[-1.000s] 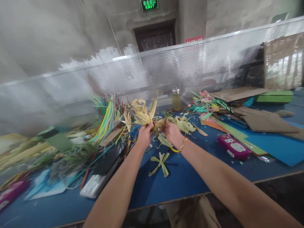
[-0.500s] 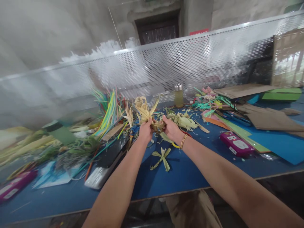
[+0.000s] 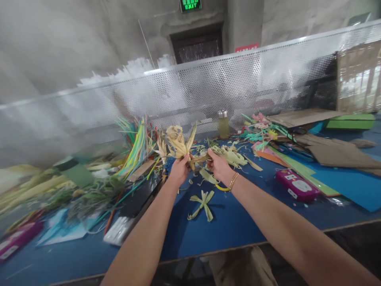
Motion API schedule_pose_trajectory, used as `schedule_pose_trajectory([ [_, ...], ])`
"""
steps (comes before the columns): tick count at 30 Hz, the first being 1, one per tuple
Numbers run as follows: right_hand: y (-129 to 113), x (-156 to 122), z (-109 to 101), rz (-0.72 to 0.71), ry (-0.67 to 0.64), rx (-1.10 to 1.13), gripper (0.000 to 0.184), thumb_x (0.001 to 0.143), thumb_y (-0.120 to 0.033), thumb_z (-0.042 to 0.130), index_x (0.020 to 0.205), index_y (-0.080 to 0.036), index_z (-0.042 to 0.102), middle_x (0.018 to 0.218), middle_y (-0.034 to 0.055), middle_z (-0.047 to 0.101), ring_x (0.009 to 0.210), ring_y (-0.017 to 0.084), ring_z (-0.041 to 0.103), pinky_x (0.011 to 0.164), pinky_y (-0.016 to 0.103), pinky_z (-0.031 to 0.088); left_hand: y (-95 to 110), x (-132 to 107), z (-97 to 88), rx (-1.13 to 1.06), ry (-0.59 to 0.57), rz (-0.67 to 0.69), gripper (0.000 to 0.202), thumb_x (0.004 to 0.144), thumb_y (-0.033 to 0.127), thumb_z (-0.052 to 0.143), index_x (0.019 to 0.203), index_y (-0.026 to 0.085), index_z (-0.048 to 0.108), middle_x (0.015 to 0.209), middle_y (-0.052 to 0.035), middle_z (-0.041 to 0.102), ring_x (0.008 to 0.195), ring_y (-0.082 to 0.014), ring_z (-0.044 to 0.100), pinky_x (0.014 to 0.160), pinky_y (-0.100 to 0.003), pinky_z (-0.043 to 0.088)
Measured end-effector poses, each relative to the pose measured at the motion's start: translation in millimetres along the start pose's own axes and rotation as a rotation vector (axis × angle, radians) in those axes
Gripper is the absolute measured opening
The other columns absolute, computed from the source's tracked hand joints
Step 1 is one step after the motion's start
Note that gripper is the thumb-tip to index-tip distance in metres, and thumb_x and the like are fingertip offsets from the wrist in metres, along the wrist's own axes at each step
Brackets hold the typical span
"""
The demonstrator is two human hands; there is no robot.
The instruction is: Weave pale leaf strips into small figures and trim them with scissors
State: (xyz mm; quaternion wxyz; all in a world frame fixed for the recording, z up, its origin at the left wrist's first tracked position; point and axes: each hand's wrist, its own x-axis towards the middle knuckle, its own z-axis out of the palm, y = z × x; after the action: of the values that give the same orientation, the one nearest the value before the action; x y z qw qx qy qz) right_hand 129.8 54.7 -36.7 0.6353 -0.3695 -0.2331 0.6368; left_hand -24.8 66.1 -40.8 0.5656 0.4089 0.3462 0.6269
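Between my two hands, above the blue table, is a dried corn husk (image 3: 200, 158), brown and twisted where it stretches across the gap. My left hand (image 3: 179, 171) is closed on its left end, near a bunch of pale dry husk leaves (image 3: 177, 142) that fans upward. Whether that bunch is part of the same piece I cannot tell. My right hand (image 3: 218, 165), with a gold bracelet (image 3: 233, 181) at the wrist, pinches the right end. Below them a cross-shaped knot of pale green husk strips (image 3: 204, 204) lies on the table (image 3: 220, 234).
Colourful pipe cleaners (image 3: 135, 149) stand at left, by a black and silver packet (image 3: 135, 206). A lidded bottle (image 3: 223, 124) stands before the perforated metal screen (image 3: 202, 87). Husk scraps (image 3: 235, 155) lie behind my right hand. A purple box (image 3: 296, 185) and coloured sheets (image 3: 342, 180) lie at right.
My hands have moved slightly apart, and more of the brown husk shows stretched between them. The view has tilted up a little, bringing the exit sign into sight.
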Motion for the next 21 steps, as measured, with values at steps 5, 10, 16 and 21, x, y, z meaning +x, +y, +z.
schedule_pose_trajectory([
  [5, -13, 3, -4, -0.062, 0.036, 0.035, 0.019, 0.074, -0.025, 0.073, 0.069, -0.019, 0.055, 0.056, -0.0037, 0.055, 0.046, 0.007, 0.044, 0.043, 0.021, 0.033, -1, 1, -1.9, 0.075, 0.004, 0.039, 0.037, 0.055, 0.036, 0.086, 0.079, 0.016, 0.066, 0.077, 0.0009, 0.062, 0.069, -0.0110, 0.057, 0.058, -0.022, 0.045],
  [10, -32, 4, -12, -0.136, 0.104, 0.083, 0.020, 0.079, -0.036, 0.067, 0.073, -0.018, 0.061, 0.070, 0.0005, 0.063, 0.053, 0.009, 0.050, 0.048, 0.023, 0.039, -5, 2, -4.0, 0.132, 0.013, 0.071, 0.037, 0.055, 0.037, 0.084, 0.080, 0.016, 0.067, 0.079, -0.0006, 0.065, 0.076, -0.0127, 0.059, 0.068, -0.024, 0.046],
  [16, -36, 11, -17, -0.321, 0.111, -0.058, 0.025, 0.075, -0.040, 0.070, 0.065, -0.018, 0.063, 0.068, 0.0023, 0.064, 0.060, 0.012, 0.055, 0.058, 0.026, 0.044, -6, 0, 0.3, 0.242, -0.028, 0.168, 0.030, 0.060, 0.033, 0.081, 0.082, 0.018, 0.067, 0.084, -0.0028, 0.069, 0.089, -0.0176, 0.063, 0.088, -0.030, 0.045],
  [21, -21, 16, -17, -0.479, -0.007, -0.327, 0.028, 0.070, -0.043, 0.072, 0.063, -0.018, 0.064, 0.064, 0.0002, 0.063, 0.061, 0.013, 0.053, 0.060, 0.026, 0.040, -7, 0, 4.0, 0.365, -0.140, 0.265, 0.029, 0.063, 0.027, 0.078, 0.087, 0.017, 0.066, 0.088, -0.0051, 0.071, 0.095, -0.0214, 0.063, 0.091, -0.033, 0.045],
])
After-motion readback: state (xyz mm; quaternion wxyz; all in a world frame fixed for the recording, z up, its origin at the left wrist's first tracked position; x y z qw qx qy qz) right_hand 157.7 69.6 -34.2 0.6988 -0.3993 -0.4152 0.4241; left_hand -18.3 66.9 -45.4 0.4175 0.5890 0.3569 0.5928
